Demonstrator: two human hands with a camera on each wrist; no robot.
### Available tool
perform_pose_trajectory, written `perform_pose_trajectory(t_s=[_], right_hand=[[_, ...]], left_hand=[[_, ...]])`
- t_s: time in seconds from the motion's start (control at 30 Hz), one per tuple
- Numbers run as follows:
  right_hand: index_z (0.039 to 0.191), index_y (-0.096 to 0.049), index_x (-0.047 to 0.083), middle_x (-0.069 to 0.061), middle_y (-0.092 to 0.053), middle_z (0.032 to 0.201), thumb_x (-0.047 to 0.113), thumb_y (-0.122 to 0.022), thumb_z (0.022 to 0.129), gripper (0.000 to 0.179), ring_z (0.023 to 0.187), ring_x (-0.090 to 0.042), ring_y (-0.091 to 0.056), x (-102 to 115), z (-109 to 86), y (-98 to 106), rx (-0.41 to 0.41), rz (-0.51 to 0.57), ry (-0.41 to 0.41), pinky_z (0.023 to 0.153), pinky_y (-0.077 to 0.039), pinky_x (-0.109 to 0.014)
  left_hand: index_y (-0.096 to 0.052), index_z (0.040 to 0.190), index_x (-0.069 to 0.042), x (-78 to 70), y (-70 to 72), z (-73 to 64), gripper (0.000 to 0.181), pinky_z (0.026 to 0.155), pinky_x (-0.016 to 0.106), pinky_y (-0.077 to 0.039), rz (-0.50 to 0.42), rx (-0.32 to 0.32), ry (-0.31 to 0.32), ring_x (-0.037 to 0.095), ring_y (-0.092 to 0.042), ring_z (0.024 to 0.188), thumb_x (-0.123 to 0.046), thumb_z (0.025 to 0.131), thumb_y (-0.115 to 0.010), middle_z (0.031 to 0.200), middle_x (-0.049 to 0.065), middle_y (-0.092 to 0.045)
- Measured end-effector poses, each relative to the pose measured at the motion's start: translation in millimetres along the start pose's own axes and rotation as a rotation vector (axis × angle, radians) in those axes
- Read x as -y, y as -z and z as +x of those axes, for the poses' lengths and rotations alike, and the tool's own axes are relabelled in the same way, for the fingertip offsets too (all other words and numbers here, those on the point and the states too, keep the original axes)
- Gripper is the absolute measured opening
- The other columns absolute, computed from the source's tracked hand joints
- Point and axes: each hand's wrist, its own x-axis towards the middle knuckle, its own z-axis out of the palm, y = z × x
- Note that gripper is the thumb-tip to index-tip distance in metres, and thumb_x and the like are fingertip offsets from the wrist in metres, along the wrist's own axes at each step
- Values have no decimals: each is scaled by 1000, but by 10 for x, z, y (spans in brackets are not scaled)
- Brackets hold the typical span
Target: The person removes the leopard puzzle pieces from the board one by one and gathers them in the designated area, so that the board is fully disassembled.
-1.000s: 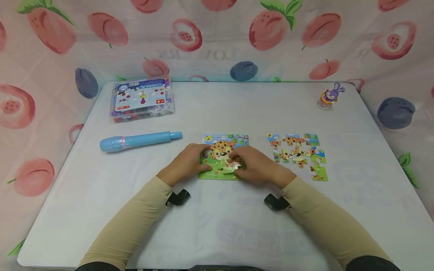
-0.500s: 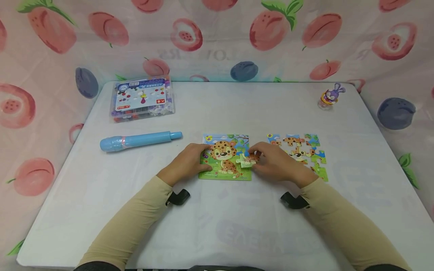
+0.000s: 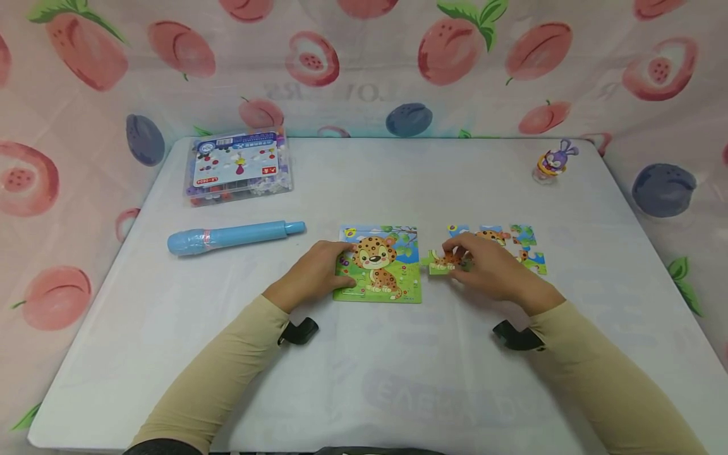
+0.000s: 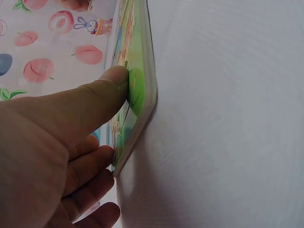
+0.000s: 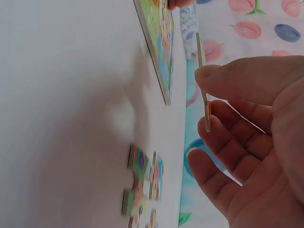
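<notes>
In the head view, a square puzzle board [image 3: 380,265] printed with a spotted leopard cub lies on the white table. My left hand [image 3: 309,272] rests on its left side. The left wrist view shows the thumb [image 4: 111,83] lying on the board's face, the other fingers loosely bent at its edge. My right hand [image 3: 483,265] pinches a puzzle piece [image 3: 442,261] between thumb and fingers, right of the board. Seen edge-on in the right wrist view, that puzzle piece [image 5: 203,71] is off the table. Other puzzle pieces [image 3: 533,260] lie beyond, partly hidden by this hand.
At the back left stands a clear plastic case [image 3: 237,165] with a printed label. A light-blue cylinder [image 3: 236,237] with a narrow end lies in front of it. A small purple rabbit figure [image 3: 554,162] stands back right. A fruit-patterned cloth [image 3: 364,69] hangs behind the table.
My right hand has carried the puzzle piece from above the board to the right, over toward the loose pieces. The left hand and the board have stayed put.
</notes>
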Motion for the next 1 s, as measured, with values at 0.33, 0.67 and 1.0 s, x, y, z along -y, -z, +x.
perform_pose_trajectory(t_s=[0.33, 0.67, 1.0], right_hand=[[124, -59, 0, -10, -63, 115, 3, -75, 86, 41, 100, -26, -60, -169, -165, 65, -28, 8, -30, 89, -51, -48], [124, -60, 1, -13, -64, 119, 5, -76, 88, 40, 107, -32, -60, -295, -298, 98, -28, 8, -57, 92, -49, -53], [121, -64, 1, -16, -64, 119, 7, -76, 87, 36, 112, -37, -59, -413, -414, 152, -30, -66, -81, 91, -48, -55]], left_hand=[[-51, 143, 1, -3, 2, -4, 70, 111, 43, -37, 3, -5, -6, 34, -45, 133, -30, 87, -81, 139, 18, -55], [-51, 143, 0, -1, -5, 4, 70, 112, 43, -36, -7, 0, 5, 33, -44, 134, -30, 88, -80, 140, 18, -54], [-51, 143, 0, -4, -5, -5, 69, 111, 44, -37, -3, 3, 10, 34, -45, 133, -31, 88, -80, 139, 18, -54]])
